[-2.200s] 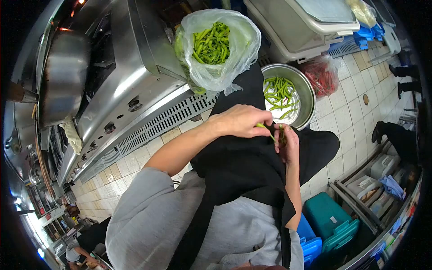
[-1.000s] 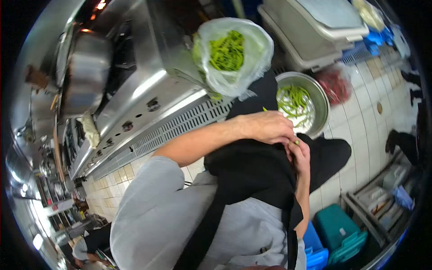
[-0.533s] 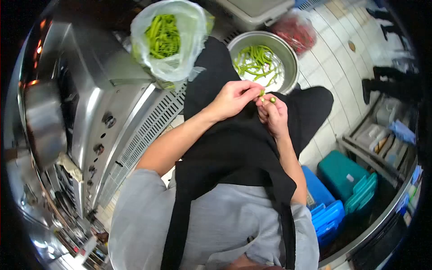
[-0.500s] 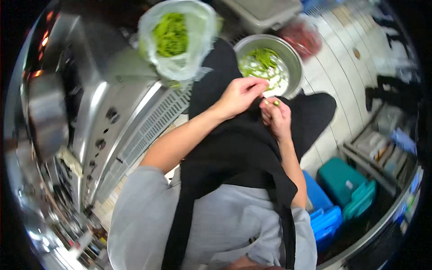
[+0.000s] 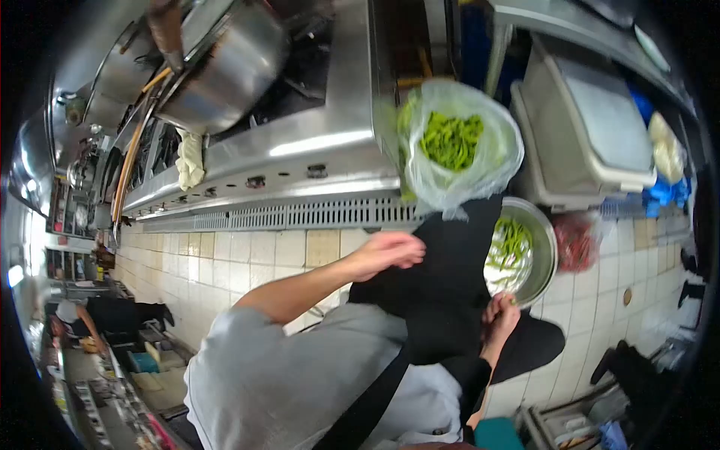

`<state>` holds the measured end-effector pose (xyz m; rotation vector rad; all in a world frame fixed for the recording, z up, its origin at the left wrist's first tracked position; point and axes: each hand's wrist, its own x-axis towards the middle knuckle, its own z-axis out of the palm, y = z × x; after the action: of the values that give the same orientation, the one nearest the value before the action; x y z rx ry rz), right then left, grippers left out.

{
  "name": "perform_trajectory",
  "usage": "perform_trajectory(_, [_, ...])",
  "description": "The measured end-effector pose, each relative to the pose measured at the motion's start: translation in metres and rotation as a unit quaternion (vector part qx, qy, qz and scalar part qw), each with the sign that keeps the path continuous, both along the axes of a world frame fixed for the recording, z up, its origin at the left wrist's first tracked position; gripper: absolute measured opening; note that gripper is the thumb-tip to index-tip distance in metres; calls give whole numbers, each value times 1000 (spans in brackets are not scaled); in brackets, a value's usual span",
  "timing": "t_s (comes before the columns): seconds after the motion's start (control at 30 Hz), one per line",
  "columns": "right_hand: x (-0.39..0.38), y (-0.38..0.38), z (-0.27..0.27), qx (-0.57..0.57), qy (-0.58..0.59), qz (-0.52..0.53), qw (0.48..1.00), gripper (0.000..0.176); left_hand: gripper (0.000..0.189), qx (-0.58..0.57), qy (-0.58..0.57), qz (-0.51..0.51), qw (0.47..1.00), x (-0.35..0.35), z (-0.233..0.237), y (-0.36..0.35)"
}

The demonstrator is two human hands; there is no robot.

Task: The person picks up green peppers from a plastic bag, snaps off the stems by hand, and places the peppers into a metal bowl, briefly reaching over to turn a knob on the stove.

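My left hand [image 5: 391, 252] is over my left thigh, well apart from the pot, its fingers curled together; whether anything is in them is hidden. Close to the near rim of a round metal pot [image 5: 549, 259], my right hand [image 5: 501, 319] is closed, with a bit of green bean showing at its fingertips. Long green beans [image 5: 513, 240] and shorter pieces lie inside the pot, by my legs. Beyond my left knee, a clear plastic bag [image 5: 499, 161] stands with its mouth wide, holding many green beans [image 5: 451, 142].
A steel stove [image 5: 300, 154] with a large pot [image 5: 229, 71] runs along the left. Behind the metal pot are a lidded grey bin [image 5: 559, 124] and a bag of red items [image 5: 576, 244]. Another person [image 5: 112, 319] bends over a counter at far left.
My view has swung left, so the stove and aisle show more. My left hand has parted from my right and moved left. My right hand stays closed near the pot.
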<state>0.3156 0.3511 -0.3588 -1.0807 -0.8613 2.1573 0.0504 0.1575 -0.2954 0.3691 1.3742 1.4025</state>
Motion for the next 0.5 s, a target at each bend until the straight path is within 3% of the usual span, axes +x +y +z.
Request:
perform_trajectory(0.1, [-9,3,-3,11,11,28,999,19,41,15,-122,189,974,-49,1,-63])
perform_trajectory(0.27, [-18,7,-14,14,2,60,998,18,44,97,-104,346,927,-97,41,-100])
perform_trajectory(0.5, [-16,8,-12,-15,7,34,999,15,35,99,-145,332,927,-134,31,-112])
